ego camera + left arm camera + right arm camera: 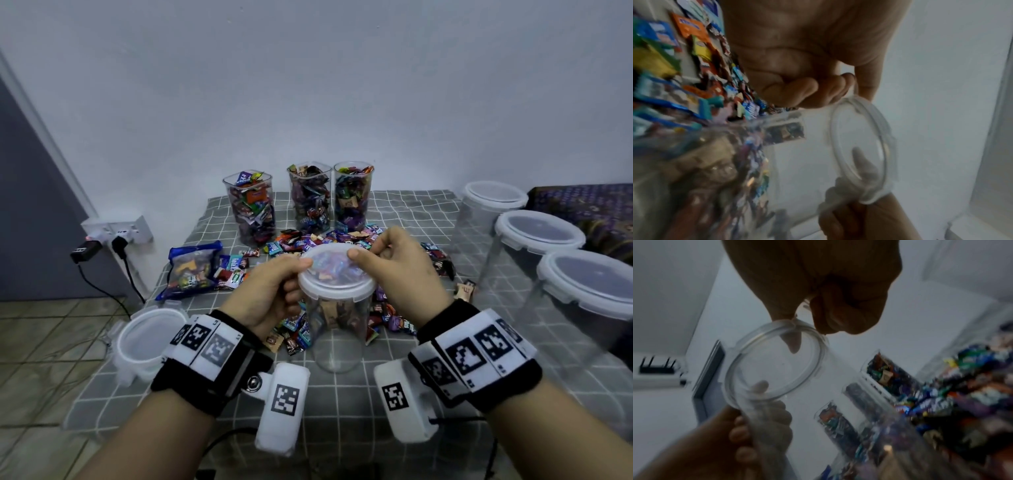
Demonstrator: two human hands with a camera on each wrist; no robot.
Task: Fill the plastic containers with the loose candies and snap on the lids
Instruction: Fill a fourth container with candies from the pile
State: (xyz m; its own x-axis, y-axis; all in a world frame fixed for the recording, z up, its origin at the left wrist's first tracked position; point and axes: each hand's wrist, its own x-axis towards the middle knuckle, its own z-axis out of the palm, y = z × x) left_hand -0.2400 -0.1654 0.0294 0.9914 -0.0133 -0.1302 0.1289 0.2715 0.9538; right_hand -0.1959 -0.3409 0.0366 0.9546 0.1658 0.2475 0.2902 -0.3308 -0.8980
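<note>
- The left hand (270,294) curls its fingers round the upper wall of the empty container (337,329), just under the rim, and its thumb lies on the left edge of the lid (337,272).
- The right hand (397,270) is at the right side of the same lid: the thumb presses on top, and the curled fingers seem to pinch a side flap, as the right wrist view suggests.
- The lid lies flat on the mouth of this container, directly between the two thumbs. The container stands upright, so its long axis runs straight down from the fingers to the checked cloth (342,404). Both hands are equally near; I judge that the next move is to free the flaps and lift the lid straight up, because the container has no candy inside.
- The loose candies (308,241) lie just behind this container and around its base.
- Behind the candies stand three filled containers (310,202) without lids.
- To the right of the held container stand three more closed, empty containers (534,253).
- To the left of it, near the left wrist, lies a loose lid (144,339); whether more lids are stacked there I cannot tell.
- One opened candy bag (191,269) lies left of the candies.
</note>
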